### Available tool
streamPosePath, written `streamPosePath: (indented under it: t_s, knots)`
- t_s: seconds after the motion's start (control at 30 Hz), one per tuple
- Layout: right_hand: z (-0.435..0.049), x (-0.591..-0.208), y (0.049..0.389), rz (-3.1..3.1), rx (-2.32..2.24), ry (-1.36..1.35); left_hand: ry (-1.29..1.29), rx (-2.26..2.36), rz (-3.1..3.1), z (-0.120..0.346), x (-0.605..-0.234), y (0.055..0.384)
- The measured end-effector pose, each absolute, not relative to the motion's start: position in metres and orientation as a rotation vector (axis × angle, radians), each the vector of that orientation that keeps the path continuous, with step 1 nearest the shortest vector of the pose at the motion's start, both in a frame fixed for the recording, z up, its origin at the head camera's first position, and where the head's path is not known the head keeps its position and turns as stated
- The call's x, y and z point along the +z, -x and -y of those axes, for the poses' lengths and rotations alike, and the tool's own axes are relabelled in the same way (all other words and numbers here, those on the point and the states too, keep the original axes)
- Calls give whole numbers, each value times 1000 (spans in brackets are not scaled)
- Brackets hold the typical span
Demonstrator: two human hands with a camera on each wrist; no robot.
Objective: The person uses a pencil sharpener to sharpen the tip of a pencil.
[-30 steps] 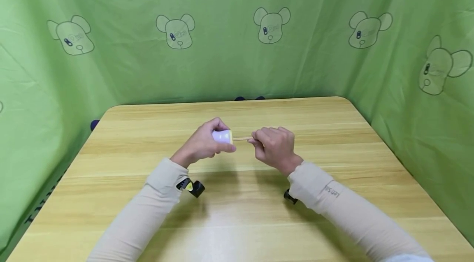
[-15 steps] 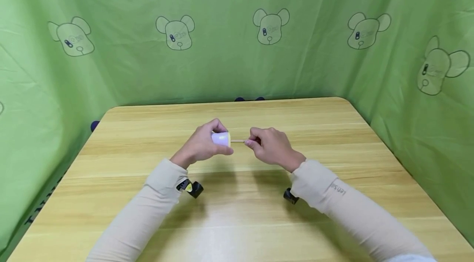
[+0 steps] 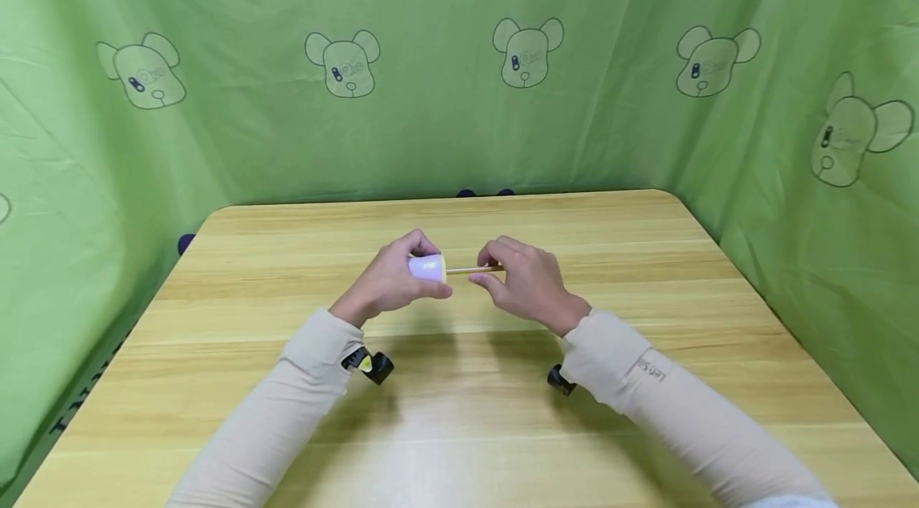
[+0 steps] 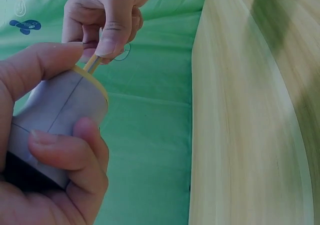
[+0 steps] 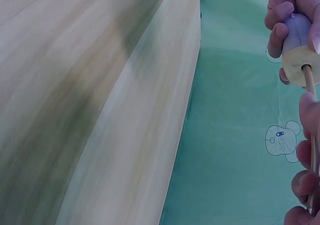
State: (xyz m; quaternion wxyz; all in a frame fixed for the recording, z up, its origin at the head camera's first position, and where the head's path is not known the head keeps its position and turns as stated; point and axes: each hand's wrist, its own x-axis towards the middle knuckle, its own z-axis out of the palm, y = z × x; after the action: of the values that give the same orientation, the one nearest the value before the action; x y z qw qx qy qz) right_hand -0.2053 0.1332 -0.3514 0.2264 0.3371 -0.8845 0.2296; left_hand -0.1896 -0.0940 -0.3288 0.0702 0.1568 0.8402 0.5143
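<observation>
My left hand (image 3: 388, 278) grips a lilac pencil sharpener (image 3: 427, 268) with a yellow end, thumb and fingers curled round its body. A thin wooden pencil (image 3: 465, 270) runs from the hole in that yellow end to my right hand (image 3: 530, 283). There the thumb and fingers pinch the pencil along its length. The left wrist view shows a seam down the sharpener (image 4: 65, 102) and a dark part at its lower end. Inside the sharpener the pencil's tip is hidden. Both hands are held above the table.
A wood-grain table (image 3: 445, 428) spreads beneath the hands. Green curtains (image 3: 431, 133) printed with bear heads stand behind it and at both sides. Black camera mounts (image 3: 378, 367) hang at the wrists.
My right hand has turned about the pencil and its fingers have loosened, so more of the pencil shows. My left hand with the sharpener has hardly moved.
</observation>
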Motion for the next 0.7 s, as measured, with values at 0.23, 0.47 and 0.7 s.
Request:
streamPosePath:
  t_s: [0.23, 0.47, 0.7]
  knots:
    - [-132, -356, 206, 2339, 642, -931, -447, 1545, -2532, 95, -329, 189]
    - [-139, -358, 211, 2264, 701, -986, -402, 1551, -2525, 96, -328, 190]
    - [-142, -364, 217, 2077, 561, -943, -355, 1608, -2420, 94, -327, 192]
